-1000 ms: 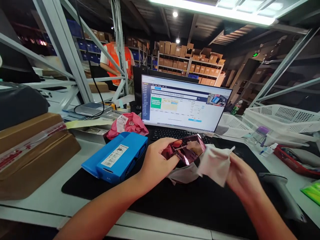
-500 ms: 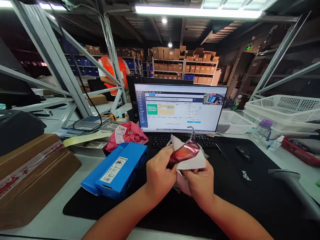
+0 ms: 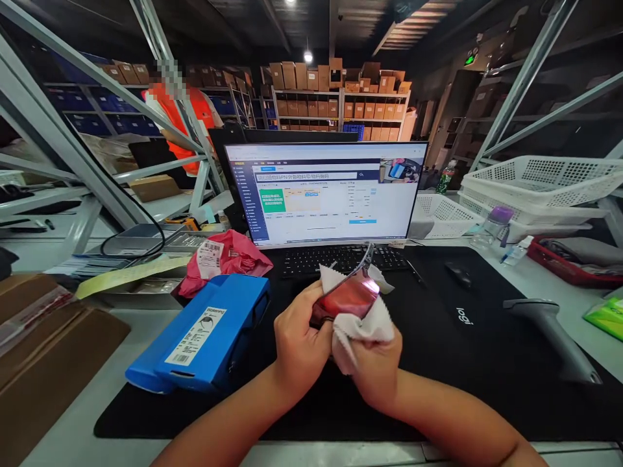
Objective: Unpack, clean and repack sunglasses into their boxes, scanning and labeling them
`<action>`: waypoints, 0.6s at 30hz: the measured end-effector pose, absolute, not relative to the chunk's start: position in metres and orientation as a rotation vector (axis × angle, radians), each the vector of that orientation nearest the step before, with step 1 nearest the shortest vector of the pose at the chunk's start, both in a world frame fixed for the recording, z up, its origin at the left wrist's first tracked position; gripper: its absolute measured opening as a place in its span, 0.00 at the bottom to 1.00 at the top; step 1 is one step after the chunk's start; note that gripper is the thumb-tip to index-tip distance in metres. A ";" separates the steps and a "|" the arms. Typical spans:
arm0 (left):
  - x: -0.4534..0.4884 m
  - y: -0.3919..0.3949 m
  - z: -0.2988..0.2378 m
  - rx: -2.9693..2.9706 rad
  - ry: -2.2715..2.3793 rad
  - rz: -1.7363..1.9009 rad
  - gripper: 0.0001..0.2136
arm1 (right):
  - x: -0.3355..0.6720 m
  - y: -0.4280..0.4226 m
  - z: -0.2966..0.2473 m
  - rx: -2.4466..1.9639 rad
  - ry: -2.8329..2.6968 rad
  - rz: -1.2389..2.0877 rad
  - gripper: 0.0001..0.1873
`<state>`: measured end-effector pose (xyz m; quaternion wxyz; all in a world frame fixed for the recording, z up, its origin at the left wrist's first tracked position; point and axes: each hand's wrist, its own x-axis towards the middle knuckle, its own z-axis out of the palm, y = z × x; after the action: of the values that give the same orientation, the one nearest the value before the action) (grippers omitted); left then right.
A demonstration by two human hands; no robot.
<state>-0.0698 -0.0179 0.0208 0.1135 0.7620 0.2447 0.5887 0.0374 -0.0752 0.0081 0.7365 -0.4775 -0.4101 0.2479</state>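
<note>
Sunglasses with a red mirrored lens are held up over the black desk mat, in front of the keyboard. My left hand is closed on their left end, the fingers partly hidden behind the lens. A white cleaning cloth with a zigzag edge is bunched in my closed right hand, against the lower right of the lens. More of the cloth shows behind the glasses. Left of my hands lies a blue box with a white label picturing eyewear.
A pink plastic bag and a brown carton are at the left. A monitor stands behind the keyboard. To the right are a mouse, a barcode scanner and white baskets. A person in an orange vest stands beyond.
My view has shifted to the right and slightly down. The cloth in my right hand is bunched differently, and more of the red lens shows. Both hands keep their hold.
</note>
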 end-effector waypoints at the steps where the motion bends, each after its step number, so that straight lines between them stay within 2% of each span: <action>1: -0.070 -0.018 0.021 2.203 0.749 1.700 0.15 | 0.034 -0.075 0.008 -1.076 -0.910 0.503 0.15; 5: -0.068 -0.020 0.023 2.178 0.816 1.631 0.15 | 0.050 -0.073 0.036 -1.003 -0.820 0.720 0.14; 8: -0.064 -0.021 0.022 2.287 0.686 1.700 0.19 | 0.068 -0.072 0.060 -0.822 -0.620 0.949 0.16; 10: -0.063 -0.020 0.021 2.322 0.597 1.709 0.19 | 0.069 -0.072 0.062 -0.800 -0.579 0.973 0.15; 14: -0.067 -0.014 0.018 2.254 0.658 1.665 0.17 | 0.047 -0.072 0.029 -0.964 -0.711 0.582 0.12; 16: -0.070 -0.011 0.016 2.194 0.773 1.610 0.17 | 0.036 -0.071 0.011 -1.049 -0.841 0.396 0.19; 18: -0.072 -0.010 0.017 2.141 0.865 1.548 0.18 | 0.035 -0.069 0.004 -1.084 -0.928 0.356 0.24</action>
<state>-0.0721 -0.0096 0.0166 0.1797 0.7576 0.3062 0.5478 0.0350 -0.0690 0.0044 0.7415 -0.4945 -0.4234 0.1625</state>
